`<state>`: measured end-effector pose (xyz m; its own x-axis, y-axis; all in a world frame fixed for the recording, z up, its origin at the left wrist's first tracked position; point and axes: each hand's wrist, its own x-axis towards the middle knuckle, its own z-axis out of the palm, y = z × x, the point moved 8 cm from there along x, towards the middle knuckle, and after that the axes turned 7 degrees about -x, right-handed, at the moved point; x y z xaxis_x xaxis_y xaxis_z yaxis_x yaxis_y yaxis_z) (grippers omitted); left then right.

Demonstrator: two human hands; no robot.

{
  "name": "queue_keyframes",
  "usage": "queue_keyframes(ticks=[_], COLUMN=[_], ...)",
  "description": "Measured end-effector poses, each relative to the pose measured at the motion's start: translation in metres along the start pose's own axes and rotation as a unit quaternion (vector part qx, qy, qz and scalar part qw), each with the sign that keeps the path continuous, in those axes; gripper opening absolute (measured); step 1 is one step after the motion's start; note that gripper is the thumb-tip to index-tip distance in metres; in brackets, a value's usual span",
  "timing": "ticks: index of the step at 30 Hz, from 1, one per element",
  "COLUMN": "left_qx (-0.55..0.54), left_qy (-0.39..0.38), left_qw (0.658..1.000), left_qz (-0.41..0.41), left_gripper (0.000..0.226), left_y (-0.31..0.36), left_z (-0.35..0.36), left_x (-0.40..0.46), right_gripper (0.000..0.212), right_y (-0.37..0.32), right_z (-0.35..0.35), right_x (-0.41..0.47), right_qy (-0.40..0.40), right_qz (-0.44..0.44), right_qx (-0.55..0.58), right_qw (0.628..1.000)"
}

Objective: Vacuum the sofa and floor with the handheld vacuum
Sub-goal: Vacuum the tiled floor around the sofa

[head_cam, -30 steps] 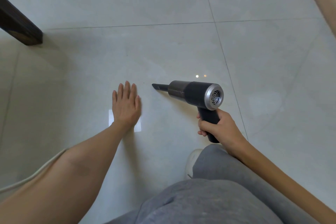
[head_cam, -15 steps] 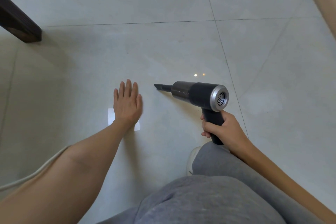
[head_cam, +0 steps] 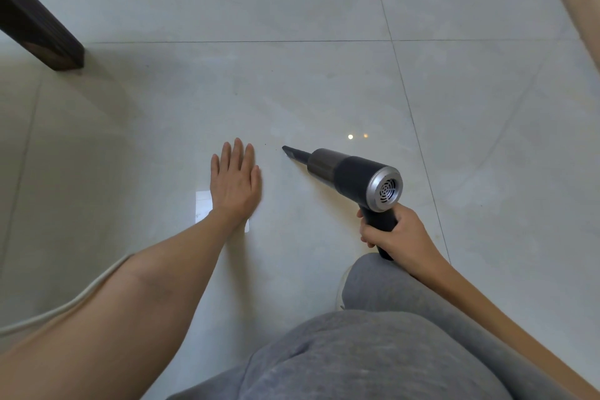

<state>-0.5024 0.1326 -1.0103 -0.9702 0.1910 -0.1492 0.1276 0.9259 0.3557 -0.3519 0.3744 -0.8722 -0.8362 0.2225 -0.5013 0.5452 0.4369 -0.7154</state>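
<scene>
A dark handheld vacuum (head_cam: 352,177) with a silver rear grille and a narrow black nozzle points left and down at the pale tiled floor (head_cam: 227,91). My right hand (head_cam: 394,232) grips its handle, just above my grey-trousered knee. The nozzle tip rests on or just above the tile, a short way right of my left hand (head_cam: 234,179). That hand lies flat on the floor, palm down, fingers together and straight, holding nothing. The sofa is not identifiable here.
A dark wooden furniture leg (head_cam: 39,32) stands at the upper left. A white cable (head_cam: 65,305) runs along the floor under my left forearm. A pale beige edge (head_cam: 578,0) shows at the upper right. My white shoe (head_cam: 341,289) peeks out beside my knee.
The vacuum and my right hand have shifted slightly right and back, with the nozzle drawn a little away from my left hand. My left hand has stayed flat on the floor.
</scene>
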Motion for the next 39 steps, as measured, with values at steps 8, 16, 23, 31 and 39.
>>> queue_keyframes(ticks=[8, 16, 23, 31, 39], left_qx=[-0.003, 0.006, 0.008, -0.002, -0.003], left_qy=[-0.001, -0.004, -0.008, -0.002, 0.003], left_qw=[1.000, 1.000, 1.000, 1.000, 1.000], left_qz=[-0.004, -0.006, -0.006, -0.003, -0.008], left_gripper=[0.054, 0.055, 0.055, 0.055, 0.055], left_y=[-0.001, -0.003, -0.004, -0.003, -0.001], left_z=[0.002, 0.005, 0.006, 0.004, 0.004], left_x=[0.001, 0.001, 0.000, 0.000, 0.001], right_gripper=[0.019, 0.015, 0.018, 0.013, 0.023], right_y=[0.002, 0.000, 0.003, -0.005, -0.004], right_z=[0.001, 0.009, 0.013, 0.009, 0.014], right_x=[0.002, 0.016, 0.024, 0.024, 0.023], right_qy=[0.001, 0.003, 0.017, 0.030, 0.033], right_qz=[-0.003, 0.023, 0.066, 0.017, -0.007], right_qx=[0.008, 0.097, 0.211, 0.053, -0.014], right_qw=[1.000, 0.995, 0.975, 0.998, 0.999])
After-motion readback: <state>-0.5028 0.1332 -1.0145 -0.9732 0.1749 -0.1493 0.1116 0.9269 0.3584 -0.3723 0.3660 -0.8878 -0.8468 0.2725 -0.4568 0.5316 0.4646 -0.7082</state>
